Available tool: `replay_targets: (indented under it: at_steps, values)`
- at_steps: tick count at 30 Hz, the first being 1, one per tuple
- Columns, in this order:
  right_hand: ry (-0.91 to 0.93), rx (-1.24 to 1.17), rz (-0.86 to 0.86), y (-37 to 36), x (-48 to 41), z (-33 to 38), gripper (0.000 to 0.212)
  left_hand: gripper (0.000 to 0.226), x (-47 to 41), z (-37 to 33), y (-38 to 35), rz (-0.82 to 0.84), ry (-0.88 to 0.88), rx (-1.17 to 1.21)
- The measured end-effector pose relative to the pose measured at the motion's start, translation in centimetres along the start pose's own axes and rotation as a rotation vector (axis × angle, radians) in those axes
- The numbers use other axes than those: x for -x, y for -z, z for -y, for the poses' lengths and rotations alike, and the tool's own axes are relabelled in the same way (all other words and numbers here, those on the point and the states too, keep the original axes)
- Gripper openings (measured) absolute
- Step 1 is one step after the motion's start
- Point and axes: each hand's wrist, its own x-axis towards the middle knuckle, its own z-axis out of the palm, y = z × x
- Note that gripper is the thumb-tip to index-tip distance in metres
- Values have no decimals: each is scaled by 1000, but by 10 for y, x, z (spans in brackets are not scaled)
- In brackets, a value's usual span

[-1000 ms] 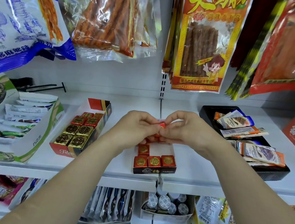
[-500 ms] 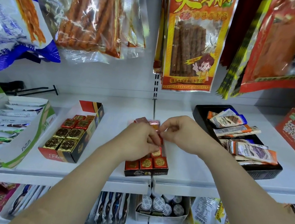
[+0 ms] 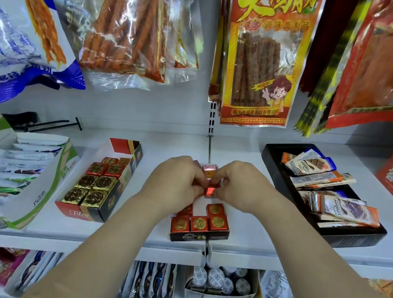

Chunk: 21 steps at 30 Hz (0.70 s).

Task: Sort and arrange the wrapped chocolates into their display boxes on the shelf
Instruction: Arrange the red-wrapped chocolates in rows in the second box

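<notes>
My left hand (image 3: 175, 183) and my right hand (image 3: 236, 184) meet fingertip to fingertip over the middle display box (image 3: 199, 236), a small dark box on the white shelf. Together they pinch a red foil-wrapped chocolate (image 3: 210, 191) just above the box's middle. Several red chocolates with gold seals (image 3: 216, 214) fill the box's front rows. More foil pieces (image 3: 209, 169) show behind my fingers at the box's back. To the left stands a second box (image 3: 99, 183) with gold chocolates in front and red ones behind.
A black tray (image 3: 276, 165) of wrapped chocolate bars sits at the right. A white and green carton (image 3: 40, 192) of sachets stands at the left. Snack bags (image 3: 261, 57) hang above the shelf. A lower shelf holds small cups (image 3: 220, 278).
Both hands have dropped from above the middle box down into it, still pinching the red chocolate. The view has shifted slightly.
</notes>
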Motion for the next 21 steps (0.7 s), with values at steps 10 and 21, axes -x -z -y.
replay_targets:
  at_steps: [10,21]
  values:
    - [-60,-197,-47,4,7,-8,21,33,-12,-17,-13,-11,-81,-252]
    - [-96,-286,29,2,13,-9,23,30,-15,-7,-17,-33,-198,-235]
